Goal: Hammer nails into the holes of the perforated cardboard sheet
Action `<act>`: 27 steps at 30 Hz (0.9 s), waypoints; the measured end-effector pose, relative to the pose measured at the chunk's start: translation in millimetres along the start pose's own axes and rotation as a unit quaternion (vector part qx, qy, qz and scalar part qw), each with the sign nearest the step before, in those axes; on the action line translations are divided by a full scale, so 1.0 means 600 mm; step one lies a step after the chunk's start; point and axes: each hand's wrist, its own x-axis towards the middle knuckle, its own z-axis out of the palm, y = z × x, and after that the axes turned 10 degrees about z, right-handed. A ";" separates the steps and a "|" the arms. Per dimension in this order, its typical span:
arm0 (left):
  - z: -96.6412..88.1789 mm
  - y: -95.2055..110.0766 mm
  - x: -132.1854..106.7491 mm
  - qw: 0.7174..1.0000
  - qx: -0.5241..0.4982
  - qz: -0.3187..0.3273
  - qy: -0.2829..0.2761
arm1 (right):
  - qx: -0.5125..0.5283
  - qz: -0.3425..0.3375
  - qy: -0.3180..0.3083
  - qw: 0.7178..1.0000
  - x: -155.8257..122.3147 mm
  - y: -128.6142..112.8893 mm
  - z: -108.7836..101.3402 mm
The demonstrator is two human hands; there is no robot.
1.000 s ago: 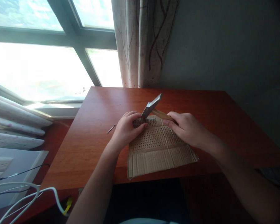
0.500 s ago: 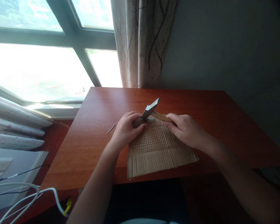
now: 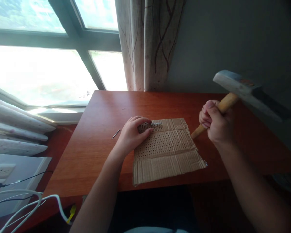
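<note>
A piece of brown cardboard (image 3: 166, 155) full of small holes lies on the red-brown wooden table (image 3: 104, 145). My left hand (image 3: 133, 133) rests on its far left corner, fingers curled and pressed onto the cardboard. A short row of metal nails (image 3: 156, 123) stands in the cardboard just right of those fingertips. My right hand (image 3: 217, 124) is closed round the wooden handle of a hammer (image 3: 247, 92), raised above the table to the right of the cardboard, the metal head up at the right.
A loose nail (image 3: 115, 134) lies on the table left of my left hand. A patterned curtain (image 3: 147, 42) and a bright window (image 3: 43, 64) are behind the table. White cables (image 3: 26, 204) and a wall socket (image 3: 1, 170) are at the lower left.
The hammer, whose head was down at the nails by my left fingertips, has swung up and to the right in my right hand. My left hand has stayed put.
</note>
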 end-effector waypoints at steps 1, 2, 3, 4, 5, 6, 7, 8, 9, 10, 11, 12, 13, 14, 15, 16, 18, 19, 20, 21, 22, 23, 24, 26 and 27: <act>0.000 0.001 0.000 1.000 0.000 0.000 -0.001 | 0.011 -0.003 0.008 1.000 0.003 0.002 -0.002; -0.001 0.002 0.000 1.000 0.001 0.000 -0.001 | 0.016 -0.007 0.017 1.000 0.005 0.005 -0.004; -0.001 0.003 0.001 1.000 0.001 0.000 -0.001 | 0.019 -0.013 0.026 0.999 0.006 0.007 -0.006; -0.001 0.004 0.001 1.000 0.001 0.000 -0.001 | 0.022 -0.019 0.034 0.999 0.007 0.009 -0.009; -0.002 0.005 0.001 1.000 0.000 0.000 0.000 | 0.024 -0.026 0.040 0.999 0.007 0.012 -0.011; -0.002 0.005 0.001 1.000 0.000 0.000 0.000 | 0.027 -0.032 0.042 0.998 0.008 0.014 -0.014; -0.002 0.006 0.001 1.000 0.000 -0.001 0.000 | 0.031 -0.037 0.043 0.998 0.008 0.016 -0.016; -0.002 0.005 0.001 1.000 0.001 -0.001 0.000 | 0.035 -0.040 0.043 0.998 0.008 0.018 -0.018; -0.002 0.005 0.001 1.000 0.002 -0.002 0.000 | 0.038 -0.042 0.044 0.997 0.008 0.020 -0.019; -0.002 0.004 0.001 1.000 0.003 -0.002 -0.001 | 0.039 -0.043 0.046 0.997 0.008 0.021 -0.020; -0.002 0.003 0.001 1.000 0.003 -0.002 -0.002 | 0.038 -0.045 0.049 0.997 0.008 0.022 -0.021; -0.002 0.002 0.000 1.000 0.004 -0.001 -0.002 | 0.035 -0.046 0.052 0.997 0.007 0.023 -0.022; -0.002 0.001 0.000 1.000 0.005 -0.001 -0.003 | 0.033 -0.046 0.055 0.997 0.007 0.023 -0.022; -0.001 0.001 0.000 1.000 0.006 0.000 -0.004 | 0.031 -0.047 0.057 0.997 0.006 0.024 -0.023; -0.001 0.002 -0.001 1.000 0.009 0.001 -0.006 | 0.029 -0.048 0.058 0.997 0.005 0.024 -0.024; -0.001 0.003 -0.001 1.000 0.012 0.001 -0.006 | 0.025 -0.048 0.058 0.997 0.005 0.025 -0.024; 0.000 0.007 0.000 1.000 0.017 0.002 0.004 | 0.017 -0.049 0.058 0.997 0.003 0.027 -0.026; 0.000 0.008 0.001 1.000 0.016 0.004 0.016 | 0.015 -0.050 0.059 0.997 0.002 0.028 -0.026; 0.000 0.010 0.001 0.999 0.011 0.007 0.036 | 0.016 -0.051 0.059 0.997 0.002 0.030 -0.026; -0.001 0.011 0.001 0.998 0.004 0.009 0.060 | 0.022 -0.052 0.059 0.997 0.001 0.030 -0.025; -0.001 0.011 0.001 0.996 -0.005 0.010 0.088 | 0.032 -0.054 0.059 0.996 0.000 0.031 -0.024; -0.002 0.010 -0.001 0.993 -0.014 0.008 0.119 | 0.042 -0.057 0.060 0.996 -0.001 0.031 -0.023; -0.003 0.007 -0.005 0.988 -0.024 0.003 0.151 | 0.052 -0.061 0.059 0.995 -0.001 0.032 -0.022; -0.005 0.000 -0.018 0.977 -0.038 -0.015 0.207 | 0.067 -0.064 0.057 0.994 -0.003 0.033 -0.021; -0.006 -0.005 -0.028 0.972 -0.042 -0.027 0.230 | 0.070 -0.065 0.055 0.994 -0.003 0.033 -0.021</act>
